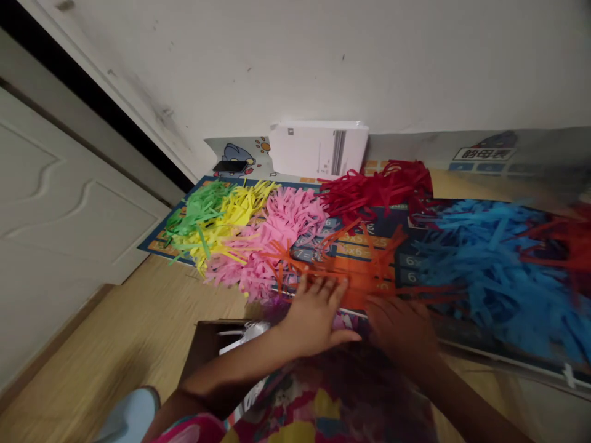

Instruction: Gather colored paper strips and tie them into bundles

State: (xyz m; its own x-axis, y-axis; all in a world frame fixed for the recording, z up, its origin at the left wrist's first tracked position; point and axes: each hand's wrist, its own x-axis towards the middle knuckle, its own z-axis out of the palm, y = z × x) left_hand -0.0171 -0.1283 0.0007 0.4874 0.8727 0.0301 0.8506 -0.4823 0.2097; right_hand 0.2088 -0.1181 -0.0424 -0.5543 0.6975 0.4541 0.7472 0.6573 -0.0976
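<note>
A sheet of orange tissue paper with fringed ends lies on a dark blue chart printed with sums. On its lower left edge rests my left hand, fingers spread and thumb held apart. My right hand, slightly blurred, lies at the lower right edge with its fingers stretched over the paper. Pink fringed tissue paper is just left of the orange one. Blue fringed tissue paper spreads out on the right, and red fringed tissue paper lies behind.
Yellow fringed paper and green fringed paper sit at the far left of the chart. A black phone and a white box are by the wall. An open cardboard box stands below the table edge.
</note>
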